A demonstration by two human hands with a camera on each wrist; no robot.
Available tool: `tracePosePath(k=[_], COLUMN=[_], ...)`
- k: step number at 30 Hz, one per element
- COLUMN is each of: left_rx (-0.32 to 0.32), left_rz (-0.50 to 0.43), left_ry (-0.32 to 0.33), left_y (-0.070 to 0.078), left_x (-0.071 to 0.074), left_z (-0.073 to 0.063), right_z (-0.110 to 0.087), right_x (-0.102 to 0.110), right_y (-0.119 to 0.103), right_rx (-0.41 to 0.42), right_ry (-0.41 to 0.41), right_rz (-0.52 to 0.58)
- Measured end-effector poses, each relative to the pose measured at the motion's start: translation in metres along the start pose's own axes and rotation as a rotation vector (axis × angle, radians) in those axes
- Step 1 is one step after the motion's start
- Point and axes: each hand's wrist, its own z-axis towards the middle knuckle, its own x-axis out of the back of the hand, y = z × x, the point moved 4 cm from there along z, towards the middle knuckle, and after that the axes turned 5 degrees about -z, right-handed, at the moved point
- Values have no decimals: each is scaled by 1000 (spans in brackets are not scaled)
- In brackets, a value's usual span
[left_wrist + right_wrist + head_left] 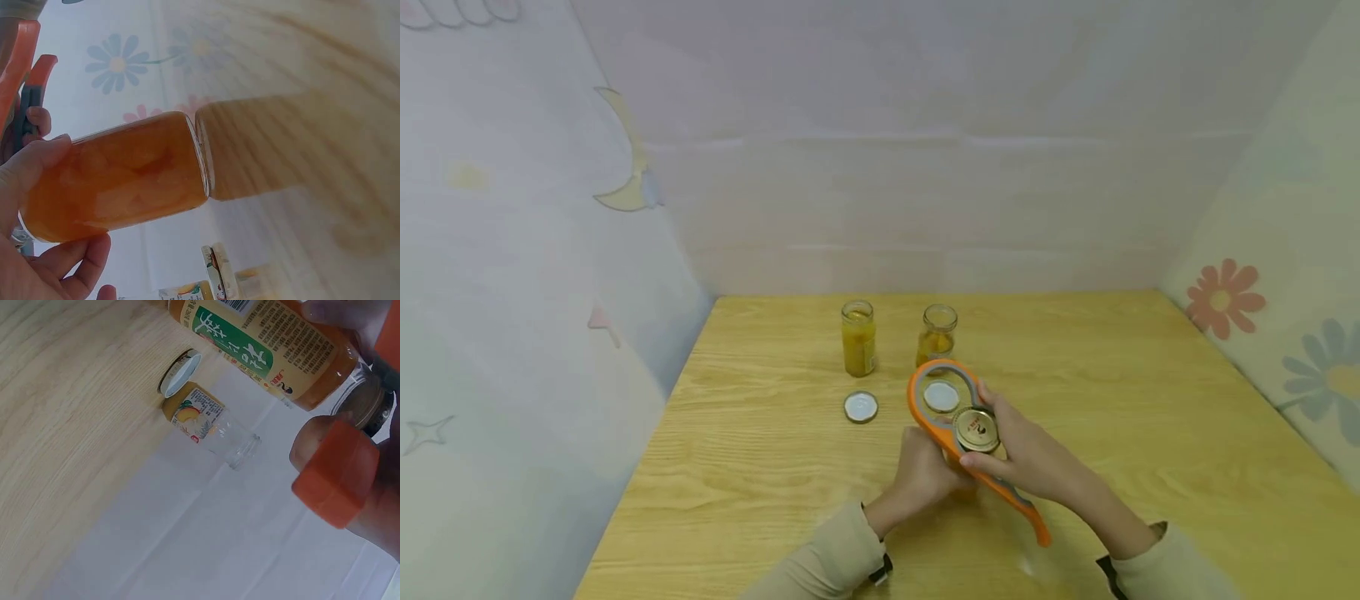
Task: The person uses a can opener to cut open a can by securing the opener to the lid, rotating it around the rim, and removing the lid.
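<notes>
My left hand (925, 467) grips a glass jar of orange contents (125, 175), thumb on one side and fingers on the other. The jar's base is at the tabletop in the left wrist view, and its label (269, 344) shows in the right wrist view. A gold lid (976, 429) covers its mouth. My right hand (1037, 454) holds an orange-and-grey jar opener (917, 408) at the lid, thumb and fingers on either side. The opener's large loop points away from me, its handle toward my lower right.
Behind the hands stand an uncovered jar of yellow contents (859, 354) and an uncovered, partly filled jar (936, 343). One loose lid (861, 407) lies before the yellow jar; another lid (942, 397) shows through the opener's loop. Patterned cloth walls (925, 208) border the wooden table (760, 467).
</notes>
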Motion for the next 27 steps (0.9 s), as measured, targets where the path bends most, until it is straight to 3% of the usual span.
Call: tracePosePath(k=[7,20,27], left_rx=[83,44,94], left_rz=[87,150,126], left_ry=[-51,-52,-158], left_y=[1,7,6], left_x=[2,3,-1], left_z=[-2,-2,-4], right_z=[-3,0,-2], right_x=[2,4,4], right_y=[-2,-8,-11], right_rx=[-16,-95,-165], right_ry=[-15,-40,-63], right_rz=[-18,-11,1])
